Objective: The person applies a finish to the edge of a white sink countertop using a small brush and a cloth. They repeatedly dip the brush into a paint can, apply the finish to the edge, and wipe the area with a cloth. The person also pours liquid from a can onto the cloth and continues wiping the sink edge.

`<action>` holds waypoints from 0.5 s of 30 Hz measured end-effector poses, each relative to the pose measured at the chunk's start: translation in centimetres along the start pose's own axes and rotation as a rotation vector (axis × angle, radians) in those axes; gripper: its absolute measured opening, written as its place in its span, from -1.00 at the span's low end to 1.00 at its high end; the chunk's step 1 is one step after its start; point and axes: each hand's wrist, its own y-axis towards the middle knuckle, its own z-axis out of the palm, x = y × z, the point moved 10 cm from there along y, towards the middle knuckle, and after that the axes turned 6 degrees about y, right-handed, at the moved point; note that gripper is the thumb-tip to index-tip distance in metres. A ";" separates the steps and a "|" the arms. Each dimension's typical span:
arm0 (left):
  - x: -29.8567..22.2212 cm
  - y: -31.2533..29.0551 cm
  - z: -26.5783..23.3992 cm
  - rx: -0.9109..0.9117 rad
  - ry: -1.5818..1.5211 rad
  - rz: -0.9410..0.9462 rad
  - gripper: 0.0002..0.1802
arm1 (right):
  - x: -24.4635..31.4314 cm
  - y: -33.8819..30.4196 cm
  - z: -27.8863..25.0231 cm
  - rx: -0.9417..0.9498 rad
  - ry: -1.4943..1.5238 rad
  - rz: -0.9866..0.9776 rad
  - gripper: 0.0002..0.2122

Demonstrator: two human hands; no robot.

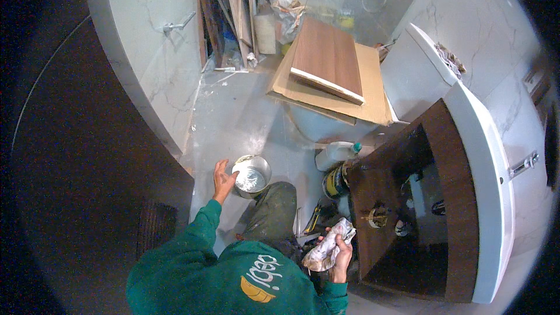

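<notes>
My left hand [223, 182] is beside a round metal can [263, 168] on the grey floor. Its thumb and fingers are apart, and the thumb is close to the can's rim; whether it touches I cannot tell. Pale, whitish residue coats the can's inside. My right hand [341, 258] is closed around a crumpled, stained whitish rag [326, 249], held near the front of the dark cabinet. My bent knee [279, 201] is just right of the can.
A dark wooden vanity cabinet [457, 186] with a white top stands at right, things inside it. Nearby are a translucent jug [337, 154] with a green cap and a paint tin [333, 184]. A brown board [326, 58] lies on cardboard [373, 81]; planks [233, 11] lean behind.
</notes>
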 end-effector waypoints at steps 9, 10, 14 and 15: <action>3.2 0.4 5.4 0.161 -0.143 -0.238 -0.38 | 0.0 0.4 0.5 0.001 0.028 0.037 -0.68; 3.3 0.6 5.9 0.160 -0.160 -0.254 -0.41 | -0.1 0.4 0.5 -0.012 0.020 0.040 -0.67; 3.4 1.2 7.2 0.214 -0.261 -0.360 -0.51 | 0.0 0.3 0.2 -0.013 0.015 0.014 -0.65; 3.4 1.1 7.3 0.255 -0.276 -0.418 -0.51 | -0.3 0.3 -0.6 -0.067 0.011 0.042 -0.64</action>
